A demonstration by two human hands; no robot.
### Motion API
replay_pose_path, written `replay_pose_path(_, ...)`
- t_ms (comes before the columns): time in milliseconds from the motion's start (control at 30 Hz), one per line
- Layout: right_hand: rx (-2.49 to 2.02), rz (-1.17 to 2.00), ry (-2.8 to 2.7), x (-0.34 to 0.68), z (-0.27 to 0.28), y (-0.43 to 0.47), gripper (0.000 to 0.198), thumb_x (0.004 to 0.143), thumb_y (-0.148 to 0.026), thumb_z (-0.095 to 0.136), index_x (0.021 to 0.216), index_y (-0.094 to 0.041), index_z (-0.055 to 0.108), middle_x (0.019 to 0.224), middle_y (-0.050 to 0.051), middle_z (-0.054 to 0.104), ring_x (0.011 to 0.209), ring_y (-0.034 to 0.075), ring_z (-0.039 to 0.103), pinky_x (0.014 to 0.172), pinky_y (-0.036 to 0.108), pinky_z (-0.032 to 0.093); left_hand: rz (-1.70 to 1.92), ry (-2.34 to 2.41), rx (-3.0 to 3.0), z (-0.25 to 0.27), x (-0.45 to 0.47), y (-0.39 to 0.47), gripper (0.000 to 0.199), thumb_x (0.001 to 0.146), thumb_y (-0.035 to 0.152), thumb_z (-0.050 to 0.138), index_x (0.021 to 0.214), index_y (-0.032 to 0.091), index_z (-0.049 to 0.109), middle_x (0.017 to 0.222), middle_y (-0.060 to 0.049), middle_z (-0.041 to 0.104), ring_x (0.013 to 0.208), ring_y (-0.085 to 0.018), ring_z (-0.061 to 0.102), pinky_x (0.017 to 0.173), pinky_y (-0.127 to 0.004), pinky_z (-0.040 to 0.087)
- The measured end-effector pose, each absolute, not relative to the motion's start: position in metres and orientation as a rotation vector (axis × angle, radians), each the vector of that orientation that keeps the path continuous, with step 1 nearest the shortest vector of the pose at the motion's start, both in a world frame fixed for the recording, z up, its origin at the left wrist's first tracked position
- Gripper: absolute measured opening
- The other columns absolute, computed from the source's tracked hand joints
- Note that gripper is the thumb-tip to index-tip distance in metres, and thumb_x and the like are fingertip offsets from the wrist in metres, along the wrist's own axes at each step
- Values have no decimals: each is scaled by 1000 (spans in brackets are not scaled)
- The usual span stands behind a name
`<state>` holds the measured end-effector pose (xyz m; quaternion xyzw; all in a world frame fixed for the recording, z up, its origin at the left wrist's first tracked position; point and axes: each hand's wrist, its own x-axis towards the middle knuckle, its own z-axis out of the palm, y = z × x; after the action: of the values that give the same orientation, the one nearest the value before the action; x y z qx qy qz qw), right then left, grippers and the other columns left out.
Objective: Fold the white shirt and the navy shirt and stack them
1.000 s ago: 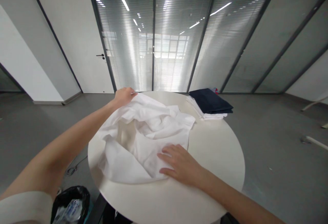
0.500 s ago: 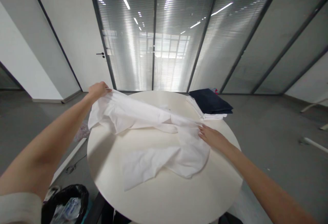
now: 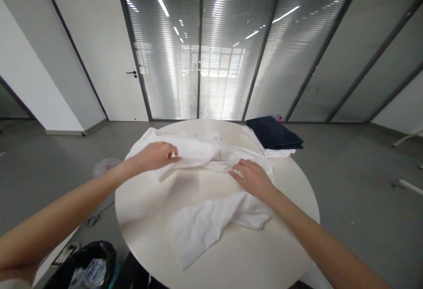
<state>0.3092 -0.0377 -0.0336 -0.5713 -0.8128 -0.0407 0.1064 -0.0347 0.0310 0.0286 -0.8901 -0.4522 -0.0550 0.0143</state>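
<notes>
The shirt point(image 3: 205, 183), white and crumpled, lies spread across the round table point(image 3: 291, 218), one end trailing toward the near edge. The left hand point(image 3: 155, 156) is curled with its fingertips pinching a fold at the far left part of the shirt, while the right hand point(image 3: 253, 178) rests flat and open, palm down, on the shirt's middle. Folded dark and white clothes point(image 3: 274, 137) sit stacked at the table's far right edge, apart from the shirt.
</notes>
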Motion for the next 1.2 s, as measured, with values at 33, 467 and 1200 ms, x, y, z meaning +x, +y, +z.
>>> replay_pose_path(33,-1514,61,-2475,299,-32,-51,32,97,-40,55,116,-19,69,116,11,66,109,25,61,98,39,46,-62,-1351,-2828,14,-31,18,28,95,45,55,99,24,73,93,-5,74,85,-23,69,75,-32,53)
replay_pose_path(467,-1280,554,-2557,326,-17,-141,34,78,-4,46,87,-28,70,91,1,69,94,20,64,87,35,50,-303,-1290,-2463,-69,-52,50,40,90,13,51,127,20,64,146,-18,50,139,-34,43,113,-52,36)
replay_pose_path(1200,-1622,-477,-2157,312,-22,-24,43,96,-40,54,131,-16,60,141,17,51,132,35,43,111,52,33,-933,-1652,-2087,36,-76,134,31,94,22,48,116,19,69,137,-15,52,131,-37,41,108,-55,34)
